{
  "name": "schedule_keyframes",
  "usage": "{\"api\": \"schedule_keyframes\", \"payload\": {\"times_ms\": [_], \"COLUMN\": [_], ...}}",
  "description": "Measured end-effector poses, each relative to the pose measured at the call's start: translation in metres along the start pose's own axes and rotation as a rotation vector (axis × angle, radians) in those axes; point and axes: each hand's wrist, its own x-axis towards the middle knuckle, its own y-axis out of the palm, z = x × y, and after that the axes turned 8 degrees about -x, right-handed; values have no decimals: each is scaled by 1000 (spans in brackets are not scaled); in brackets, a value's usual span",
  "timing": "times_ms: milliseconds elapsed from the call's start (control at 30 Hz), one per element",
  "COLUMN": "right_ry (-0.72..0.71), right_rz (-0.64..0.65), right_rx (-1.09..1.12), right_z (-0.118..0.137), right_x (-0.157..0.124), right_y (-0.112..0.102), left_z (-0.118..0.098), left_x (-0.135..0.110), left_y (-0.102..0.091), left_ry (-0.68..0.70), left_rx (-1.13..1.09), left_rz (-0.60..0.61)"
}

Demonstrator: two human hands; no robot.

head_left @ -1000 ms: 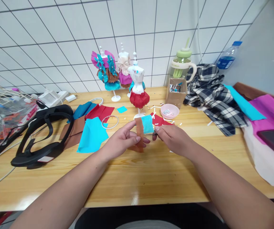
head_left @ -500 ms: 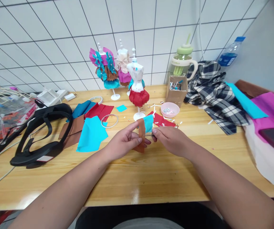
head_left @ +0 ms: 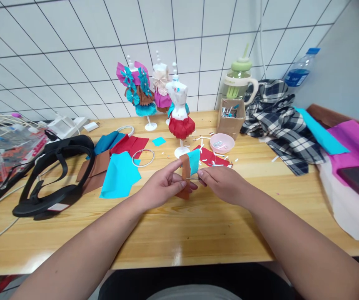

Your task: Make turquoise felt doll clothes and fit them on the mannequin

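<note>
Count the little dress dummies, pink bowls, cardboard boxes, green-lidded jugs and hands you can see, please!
Dress dummies clearly showing: 3
Pink bowl: 1
Cardboard box: 1
Green-lidded jug: 1
Hands: 2
Total: 8

No text can be read with certainty. Small, faint lettering is borne by the cream band (head_left: 233,82) of the green-lidded straw mug (head_left: 241,66), and pale marks are printed on the blue label (head_left: 296,78) of the plastic bottle (head_left: 306,63). Any print on the headset's (head_left: 27,210) pale sticker (head_left: 58,206) cannot be made out.
</note>
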Motion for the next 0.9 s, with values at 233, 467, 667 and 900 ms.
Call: {"api": "schedule_keyframes", "payload": {"times_ms": [233, 467, 667, 900], "right_ry": [3, 76, 1, -57], "right_rz": [-8, 40, 25, 31], "right_rx": [-15, -21, 46, 64], "right_z": [0, -2, -2, 1], "right_x": [0, 0, 1, 1], "right_y": [0, -3, 3, 6], "left_z": [-1, -1, -1, 2], "left_x": [0, 0, 0, 1], "left_y": [0, 1, 2, 5], "left_ry": [-8, -13, -23, -25], "left_rx": [-5, -7, 24, 35], "left_rz": [4, -31, -1, 6]}}
